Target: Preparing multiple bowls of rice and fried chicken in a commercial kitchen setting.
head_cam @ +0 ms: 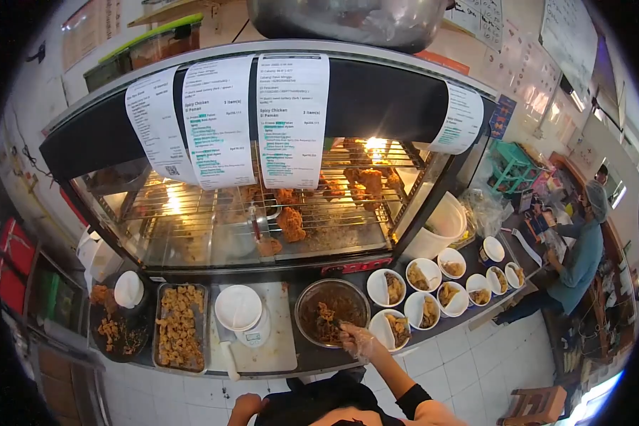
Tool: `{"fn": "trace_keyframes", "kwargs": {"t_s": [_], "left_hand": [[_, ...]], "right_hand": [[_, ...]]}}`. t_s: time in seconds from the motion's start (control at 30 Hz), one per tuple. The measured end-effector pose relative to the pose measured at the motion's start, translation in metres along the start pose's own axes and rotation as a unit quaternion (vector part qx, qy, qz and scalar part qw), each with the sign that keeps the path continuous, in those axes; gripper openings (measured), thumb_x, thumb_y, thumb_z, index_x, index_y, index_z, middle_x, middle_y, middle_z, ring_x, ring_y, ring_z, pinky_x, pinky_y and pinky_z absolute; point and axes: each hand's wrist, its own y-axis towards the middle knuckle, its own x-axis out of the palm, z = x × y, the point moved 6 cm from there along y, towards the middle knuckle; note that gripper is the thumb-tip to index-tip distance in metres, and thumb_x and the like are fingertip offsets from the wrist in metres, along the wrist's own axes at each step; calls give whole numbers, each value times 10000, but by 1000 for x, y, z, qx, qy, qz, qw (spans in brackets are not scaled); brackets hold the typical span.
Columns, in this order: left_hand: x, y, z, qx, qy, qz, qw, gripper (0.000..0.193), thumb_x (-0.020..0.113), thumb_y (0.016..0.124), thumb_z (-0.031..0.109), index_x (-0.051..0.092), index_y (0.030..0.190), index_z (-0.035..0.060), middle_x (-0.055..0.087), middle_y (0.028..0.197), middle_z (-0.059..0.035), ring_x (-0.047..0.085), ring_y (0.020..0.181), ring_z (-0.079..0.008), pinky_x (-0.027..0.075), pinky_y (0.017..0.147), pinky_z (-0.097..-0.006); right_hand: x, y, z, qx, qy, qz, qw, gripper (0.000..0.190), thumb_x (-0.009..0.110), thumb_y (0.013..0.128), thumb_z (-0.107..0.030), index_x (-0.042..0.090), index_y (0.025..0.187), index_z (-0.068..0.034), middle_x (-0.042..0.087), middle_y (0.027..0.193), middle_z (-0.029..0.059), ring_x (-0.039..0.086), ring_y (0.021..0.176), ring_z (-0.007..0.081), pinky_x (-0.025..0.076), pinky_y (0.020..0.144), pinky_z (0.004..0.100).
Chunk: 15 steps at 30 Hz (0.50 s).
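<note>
My right hand (358,341), in a clear plastic glove, grips a dark utensil (338,323) over the near side of a steel mixing bowl (365,298). Brown sauce coats the bowl's inside, and a clump of sauced fried pieces (327,317) sits by the utensil's tip. What kind of utensil it is, I cannot tell. Several white paper bowls (382,330) with food and a pale half-round portion stand right of the steel bowl. Low beside my body is my left hand (247,406), its fingers curled and partly hidden; nothing shows in it.
A lit glass warming cabinet (234,250) with fried chicken backs the counter. Leftward are a cutting board (277,341), a digital scale (254,334) under stacked white bowls (238,307), and a tray of fried pieces (180,325). A person (580,255) works at far right.
</note>
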Motion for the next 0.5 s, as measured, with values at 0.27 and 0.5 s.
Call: {"fn": "trace_keyframes", "kwargs": {"t_s": [0.27,0.5], "left_hand": [[-3,0,1,-19,-14,6,1000,511,363,802,482,612,838,38,596,869,-152,557,852,-305,440,739,-394],[-19,-18,11,-11,-24,42,999,458,372,815,439,614,806,50,603,828,-135,571,817,-292,450,708,-390]], "right_hand": [[5,9,6,12,115,-81,990,117,520,817,-187,438,860,-116,371,577,-28,308,428,63,261,353,182],[-21,19,12,-11,89,-15,996,179,549,796,-196,444,925,-131,379,572,-17,329,424,78,290,353,192]]}}
